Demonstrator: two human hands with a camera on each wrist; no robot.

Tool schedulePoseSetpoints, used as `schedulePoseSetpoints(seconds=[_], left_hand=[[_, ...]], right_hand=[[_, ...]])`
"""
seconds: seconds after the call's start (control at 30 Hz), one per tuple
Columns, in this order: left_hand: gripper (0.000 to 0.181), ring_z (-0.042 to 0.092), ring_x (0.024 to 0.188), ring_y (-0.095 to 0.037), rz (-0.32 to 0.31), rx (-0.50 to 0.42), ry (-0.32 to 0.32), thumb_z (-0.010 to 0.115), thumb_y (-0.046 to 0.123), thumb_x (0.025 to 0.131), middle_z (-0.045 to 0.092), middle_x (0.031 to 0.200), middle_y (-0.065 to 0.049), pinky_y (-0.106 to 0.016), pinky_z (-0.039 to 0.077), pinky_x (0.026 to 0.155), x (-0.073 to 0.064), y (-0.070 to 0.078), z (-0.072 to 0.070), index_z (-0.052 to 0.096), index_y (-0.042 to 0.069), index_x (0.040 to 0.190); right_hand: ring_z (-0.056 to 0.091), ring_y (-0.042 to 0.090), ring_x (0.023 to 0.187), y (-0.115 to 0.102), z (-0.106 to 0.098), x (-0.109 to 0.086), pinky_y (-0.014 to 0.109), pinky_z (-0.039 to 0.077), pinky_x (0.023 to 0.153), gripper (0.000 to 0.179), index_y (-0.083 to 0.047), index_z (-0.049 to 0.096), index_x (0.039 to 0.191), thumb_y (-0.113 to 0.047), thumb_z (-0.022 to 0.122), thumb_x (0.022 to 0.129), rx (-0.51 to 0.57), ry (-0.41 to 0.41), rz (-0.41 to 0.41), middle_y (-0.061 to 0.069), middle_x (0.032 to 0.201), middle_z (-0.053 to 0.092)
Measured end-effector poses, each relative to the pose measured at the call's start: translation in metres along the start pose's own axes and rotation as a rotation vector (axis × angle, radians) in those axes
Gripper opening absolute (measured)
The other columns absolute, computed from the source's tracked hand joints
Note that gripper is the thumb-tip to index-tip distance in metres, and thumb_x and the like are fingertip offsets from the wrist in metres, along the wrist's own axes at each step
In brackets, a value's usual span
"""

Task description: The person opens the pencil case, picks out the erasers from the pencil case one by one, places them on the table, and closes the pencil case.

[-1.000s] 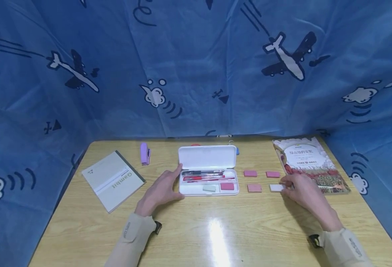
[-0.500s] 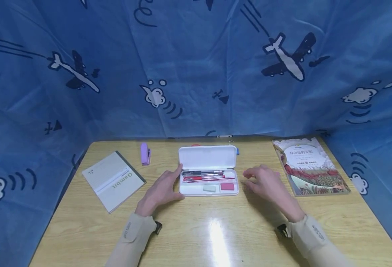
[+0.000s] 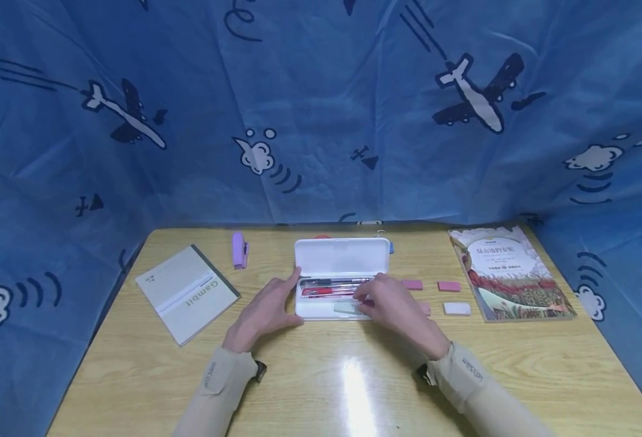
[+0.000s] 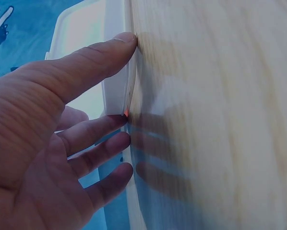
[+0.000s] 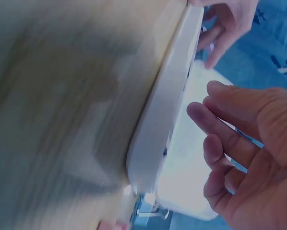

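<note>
The head view had the white pencil case (image 3: 317, 309) mid-table, its long axis running left to right, its lid (image 3: 342, 256) raised along the far edge and its tray facing the person. The pens (image 3: 326, 292) lay lengthwise behind a pale green eraser (image 3: 346, 308).

The left hand (image 3: 266, 309) spread thumb and fingers about the case's left end; the left wrist view added its thumb tip touching the near wall. The right hand (image 3: 394, 306) hung over the tray's right end, blocking sight of it; only the right wrist view showed its fingers loosely bent, thumb and index tips apart.

Rightward lay pink erasers (image 3: 449, 286), one partly covered by that hand, a white eraser (image 3: 457, 308) and a picture-covered book (image 3: 512, 273); leftward, a purple stapler (image 3: 240, 250) and a slanted notebook (image 3: 188, 294).
</note>
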State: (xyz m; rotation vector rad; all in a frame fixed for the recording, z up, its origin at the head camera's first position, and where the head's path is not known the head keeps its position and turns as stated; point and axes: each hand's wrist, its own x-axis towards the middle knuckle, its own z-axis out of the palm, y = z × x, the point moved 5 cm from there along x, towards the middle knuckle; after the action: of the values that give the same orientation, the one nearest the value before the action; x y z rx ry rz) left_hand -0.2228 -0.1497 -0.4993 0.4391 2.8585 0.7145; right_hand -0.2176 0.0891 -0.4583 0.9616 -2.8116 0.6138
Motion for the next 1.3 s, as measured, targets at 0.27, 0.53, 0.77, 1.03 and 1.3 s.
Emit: schedulePoseSetpoints(seconds=[0.27,0.53,0.77,1.03,1.3], left_hand=[[0.113,0.053,0.132,-0.029,-0.002,-0.004,-0.003,0.09,0.031,0.076,0.056,0.146,-0.017,-0.044,0.046,0.113,0.0,0.001,-0.001,0.019,0.016,0.163],[0.113,0.053,0.132,-0.029,-0.018,-0.006,-0.002,0.09,0.031,0.076,0.055,0.145,-0.017,-0.044,0.046,0.113,0.0,0.001,-0.001,0.019,0.017,0.163],[0.112,0.053,0.131,-0.029,-0.004,-0.011,0.007,0.09,0.031,0.076,0.057,0.144,-0.017,-0.044,0.046,0.112,0.0,0.001,0.0,0.02,0.015,0.162],[0.112,0.055,0.128,-0.028,0.019,0.001,0.02,0.091,0.03,0.075,0.059,0.141,-0.017,-0.044,0.047,0.111,0.001,0.0,0.001,0.022,0.013,0.162],[0.111,0.054,0.129,-0.028,0.0,-0.005,0.013,0.09,0.03,0.076,0.058,0.141,-0.018,-0.044,0.047,0.111,0.0,-0.001,0.001,0.022,0.016,0.162]], right_hand=[[0.059,0.017,0.067,-0.013,0.015,0.01,0.034,0.05,0.066,0.014,-0.015,0.077,0.075,-0.003,0.075,0.08,-0.187,0.004,0.006,-0.003,0.069,0.07],[0.04,0.014,0.052,-0.015,0.021,0.017,0.032,0.038,0.052,0.039,-0.02,0.044,0.048,0.009,0.06,0.069,-0.261,0.015,0.044,-0.006,0.051,0.043],[0.037,0.014,0.052,-0.015,0.024,0.022,0.031,0.035,0.051,0.042,-0.022,0.033,0.046,0.01,0.054,0.063,-0.246,-0.012,0.03,-0.007,0.048,0.035],[0.032,0.014,0.056,-0.015,0.025,0.024,0.026,0.027,0.054,0.054,-0.023,0.022,0.05,0.013,0.06,0.066,-0.182,-0.06,0.011,-0.007,0.052,0.019],[0.048,0.016,0.064,-0.009,0.023,0.023,0.032,0.043,0.063,0.035,-0.019,0.053,0.053,0.006,0.071,0.071,-0.109,-0.094,0.061,-0.008,0.058,0.051]])
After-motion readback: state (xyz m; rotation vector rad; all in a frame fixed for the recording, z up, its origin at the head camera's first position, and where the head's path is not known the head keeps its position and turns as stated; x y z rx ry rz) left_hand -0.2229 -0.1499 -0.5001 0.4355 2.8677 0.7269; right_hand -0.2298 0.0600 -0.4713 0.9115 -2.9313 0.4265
